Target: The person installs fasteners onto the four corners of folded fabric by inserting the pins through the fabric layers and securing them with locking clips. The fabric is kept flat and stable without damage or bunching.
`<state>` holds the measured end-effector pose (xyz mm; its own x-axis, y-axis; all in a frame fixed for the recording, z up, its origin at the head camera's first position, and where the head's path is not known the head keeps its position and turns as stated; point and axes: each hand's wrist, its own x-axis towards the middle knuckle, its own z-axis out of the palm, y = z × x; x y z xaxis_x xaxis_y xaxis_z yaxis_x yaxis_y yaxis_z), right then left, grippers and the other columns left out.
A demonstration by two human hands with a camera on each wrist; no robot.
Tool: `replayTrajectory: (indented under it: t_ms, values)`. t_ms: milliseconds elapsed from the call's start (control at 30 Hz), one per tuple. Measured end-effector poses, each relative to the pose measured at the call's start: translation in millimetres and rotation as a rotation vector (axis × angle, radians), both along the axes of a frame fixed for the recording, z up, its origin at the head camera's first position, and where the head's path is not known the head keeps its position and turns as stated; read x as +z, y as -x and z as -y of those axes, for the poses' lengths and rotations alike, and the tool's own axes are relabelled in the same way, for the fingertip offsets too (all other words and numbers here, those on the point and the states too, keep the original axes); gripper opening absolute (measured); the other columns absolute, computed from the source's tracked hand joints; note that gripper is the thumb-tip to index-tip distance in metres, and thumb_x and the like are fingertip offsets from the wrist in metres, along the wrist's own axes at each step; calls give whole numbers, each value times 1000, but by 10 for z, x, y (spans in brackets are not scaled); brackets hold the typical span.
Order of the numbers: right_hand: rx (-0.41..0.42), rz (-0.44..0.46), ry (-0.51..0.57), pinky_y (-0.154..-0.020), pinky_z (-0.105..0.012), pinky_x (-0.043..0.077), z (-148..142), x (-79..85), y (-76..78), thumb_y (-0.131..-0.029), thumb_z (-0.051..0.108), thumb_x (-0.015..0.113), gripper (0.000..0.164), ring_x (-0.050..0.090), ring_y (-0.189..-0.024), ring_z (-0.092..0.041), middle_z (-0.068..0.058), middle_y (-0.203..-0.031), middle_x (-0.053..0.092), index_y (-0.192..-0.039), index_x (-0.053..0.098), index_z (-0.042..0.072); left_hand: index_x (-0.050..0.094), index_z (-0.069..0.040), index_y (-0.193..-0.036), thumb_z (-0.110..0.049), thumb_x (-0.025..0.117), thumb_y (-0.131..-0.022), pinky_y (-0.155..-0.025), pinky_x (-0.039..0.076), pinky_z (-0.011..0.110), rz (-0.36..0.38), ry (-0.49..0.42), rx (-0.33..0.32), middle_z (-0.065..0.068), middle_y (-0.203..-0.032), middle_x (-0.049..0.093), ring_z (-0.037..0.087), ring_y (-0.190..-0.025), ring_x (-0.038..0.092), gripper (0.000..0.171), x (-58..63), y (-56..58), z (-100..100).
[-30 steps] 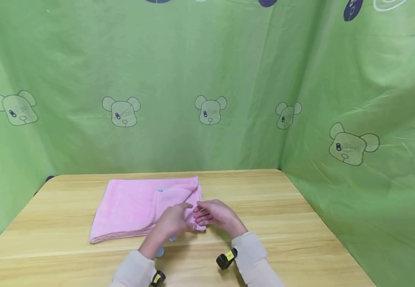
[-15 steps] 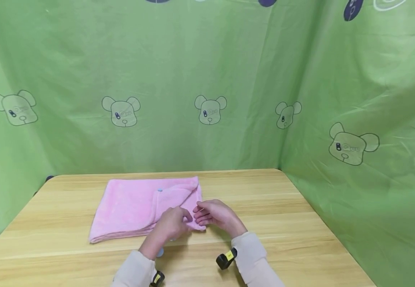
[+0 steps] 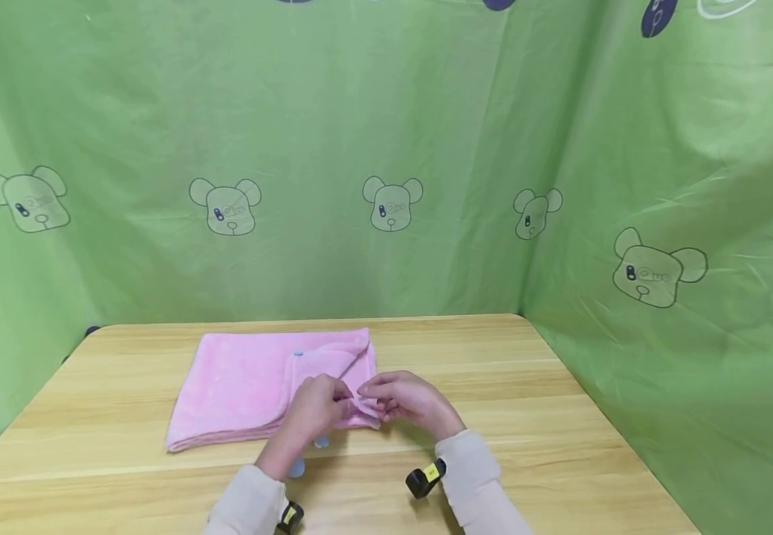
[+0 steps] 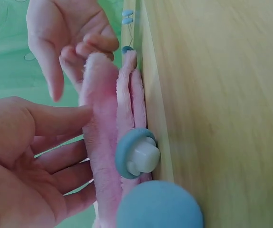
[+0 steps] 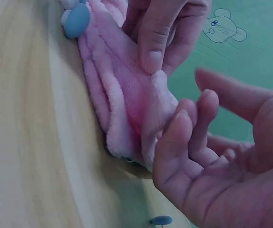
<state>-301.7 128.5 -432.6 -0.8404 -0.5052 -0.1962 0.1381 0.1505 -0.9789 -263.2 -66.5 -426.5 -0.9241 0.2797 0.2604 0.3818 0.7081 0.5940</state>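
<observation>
A pink plush towel lies folded on the table, a flap turned over at its right end. My left hand pinches the flap's raised edge between thumb and fingers, as the right wrist view shows from the side. My right hand is at the towel's right corner. Its bent fingers are right at the lifted edge, while its thumb stands apart from them. A blue disc lies on the towel.
A blue knob with a white stem is beside the towel's near edge, and a rounder blue one is close to it. Green curtains with bear outlines hang behind and right of the wooden table.
My left hand has closed its fingers on the flap's edge and lifted it slightly. My right hand's fingers have come closer to that edge, having hovered nearly still before.
</observation>
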Motion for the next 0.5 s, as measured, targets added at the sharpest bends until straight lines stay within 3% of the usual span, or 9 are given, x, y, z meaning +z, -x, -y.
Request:
replayTrajectory:
  t_ms: [133, 233, 300, 500]
  values:
    - [100, 0, -28, -56, -23, 52, -40, 13, -13, -86, 11, 72, 39, 57, -60, -13, -8, -75, 64, -120, 61, -4, 73, -9, -77, -7, 75, -83, -57, 51, 29, -34, -37, 40, -4, -65, 64, 8, -57, 54, 6, -11, 13, 3]
    - [129, 7, -39, -63, -27, 56, -42, 13, -18, -85, 7, 70, 41, 63, -66, -18, -14, -81, 68, -123, 59, -3, 72, -9, -75, -6, 75, -82, -55, 49, 29, -45, -52, 65, -6, -61, 61, 9, -55, 52, 8, -10, 13, 8]
    - [109, 3, -29, -68, -32, 58, -32, 8, -12, -87, 3, 67, 37, 65, -71, -22, -19, -86, 68, -122, 59, -5, 71, -9, -74, -5, 75, -82, -53, 48, 29, -48, -52, 72, -7, -59, 59, 9, -53, 51, 9, -4, 14, 9]
    - [-53, -9, 27, -77, -38, 58, -7, 17, 13, -90, -1, 59, 24, 65, -78, -26, -23, -93, 66, -111, 58, -12, 70, -11, -74, -7, 75, -83, -53, 47, 29, -42, -30, 74, -7, -61, 59, 9, -54, 51, 10, 10, 18, -3]
